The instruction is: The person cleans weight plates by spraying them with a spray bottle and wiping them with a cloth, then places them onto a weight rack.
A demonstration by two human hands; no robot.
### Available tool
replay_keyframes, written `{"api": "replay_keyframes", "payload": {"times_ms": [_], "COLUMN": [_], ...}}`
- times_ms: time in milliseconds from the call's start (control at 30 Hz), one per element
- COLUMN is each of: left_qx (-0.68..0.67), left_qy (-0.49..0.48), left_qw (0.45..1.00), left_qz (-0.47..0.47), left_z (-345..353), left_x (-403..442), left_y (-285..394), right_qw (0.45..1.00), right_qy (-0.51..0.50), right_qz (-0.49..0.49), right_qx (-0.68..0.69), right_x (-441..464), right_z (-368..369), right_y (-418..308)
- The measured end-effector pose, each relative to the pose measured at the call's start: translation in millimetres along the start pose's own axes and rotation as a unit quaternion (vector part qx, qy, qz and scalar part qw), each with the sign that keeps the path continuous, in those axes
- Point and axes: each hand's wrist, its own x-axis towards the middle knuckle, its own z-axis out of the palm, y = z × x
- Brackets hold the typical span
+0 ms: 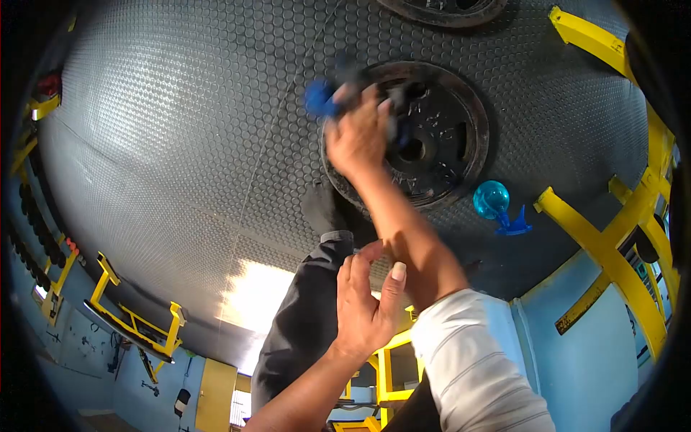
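Note:
My right hand [358,137], its arm in a pushed-up white sleeve, reaches over a round black weight plate [432,183] on the floor. Its fingers are closed around a dark and blue cloth-like thing [320,99], too smeared by motion to make out exactly. That thing overlaps the plate's upper left part. Nearer to me, my left hand [367,306] hovers beside the right forearm, fingers slightly curled and thumb apart, holding nothing. A turquoise spray bottle [492,200] with a blue trigger head lies just right of the plate.
Part of another black plate [446,11] shows at the top. Yellow metal frames [612,245] stand on the right, and a yellow bench frame [133,320] is at lower left. Dumbbell racks [39,230] line the left wall. The floor is dark studded rubber [180,144].

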Motion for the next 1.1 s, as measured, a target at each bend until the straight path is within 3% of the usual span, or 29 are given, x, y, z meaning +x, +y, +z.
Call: {"api": "replay_keyframes", "payload": {"times_ms": [33,100,133,200,233,300,333,367,433,500,567,700,767,833,900,967,1033,1067,1100], "left_qx": [-0.002,-0.014,0.002,0.03,0.026,0.041,0.047,0.008,-0.006,0.002,0.024,0.034,0.016,0.043,0.036,0.023,0.013,0.018,0.02], "left_qy": [0.006,0.015,0.002,-0.016,-0.019,-0.036,-0.041,-0.04,-0.024,-0.031,-0.029,-0.043,-0.036,-0.062,-0.053,-0.05,-0.062,-0.078,-0.078], "left_qw": [1.0,1.0,1.0,0.999,0.999,0.998,0.998,0.999,1.0,1.0,0.999,0.999,0.999,0.997,0.998,0.998,0.998,0.996,0.995], "left_qz": [0.01,0.021,0.016,0.017,0.016,0.023,0.008,-0.013,0.008,0.003,0.023,0.002,-0.014,-0.006,0.002,-0.003,-0.025,-0.044,-0.051], "left_z": [0.7,6.7,7.1,9.9,10.6,10.1,10.2,10.7,11.5,13.2,17.0,19.5,21.5,20.2,20.8,23.1,23.6,21.9,22.6], "left_x": [0.0,-0.5,-1.6,-2.2,-2.9,-5.9,-7.5,-9.7,-11.5,-10.7,-11.5,-18.4,-17.9,-16.3,-14.0,-14.7,-18.0,-18.7,-18.5], "left_y": [3.1,2.2,3.9,4.0,4.4,5.7,2.8,0.5,-6.3,-2.2,-5.2,-7.9,-9.6,-8.4,-6.1,-5.8,-8.9,-10.3,-11.2], "right_qw": [0.992,0.984,0.974,0.969,0.959,0.968,0.992,0.996,0.987,0.979,0.99,0.998,0.999,0.993,0.988,0.984,0.998,0.989,0.983], "right_qy": [-0.123,-0.125,-0.196,-0.244,-0.284,-0.247,-0.085,-0.001,0.035,-0.134,-0.031,0.008,-0.005,-0.098,-0.146,-0.164,0.009,-0.067,-0.021], "right_qz": [-0.02,-0.039,-0.005,-0.024,-0.017,0.03,0.031,0.056,0.156,0.15,0.133,0.064,0.049,-0.065,-0.052,0.06,0.039,0.1,0.125], "right_qx": [0.013,0.123,0.115,0.044,0.0,-0.034,-0.087,-0.067,-0.002,-0.027,0.017,0.009,0.006,0.016,0.006,-0.041,-0.041,-0.09,-0.134], "right_x": [-31.3,-96.6,-126.9,-197.3,-192.1,-198.8,-198.7,-186.7,-162.6,-128.0,-126.0,-52.6,-63.1,-114.7,-163.7,-167.4,-155.6,-133.5,-121.0], "right_z": [5.8,7.4,-2.1,-6.0,-43.7,-71.4,-72.1,-65.6,-42.2,-39.1,-1.0,2.3,-10.9,-18.4,-47.0,-71.7,-62.7,-73.4,-59.7], "right_y": [-10.5,-13.3,-7.7,40.1,50.1,89.3,105.5,107.1,77.7,11.1,-9.4,-2.8,8.9,40.2,75.3,101.0,119.0,112.4,116.8]}}
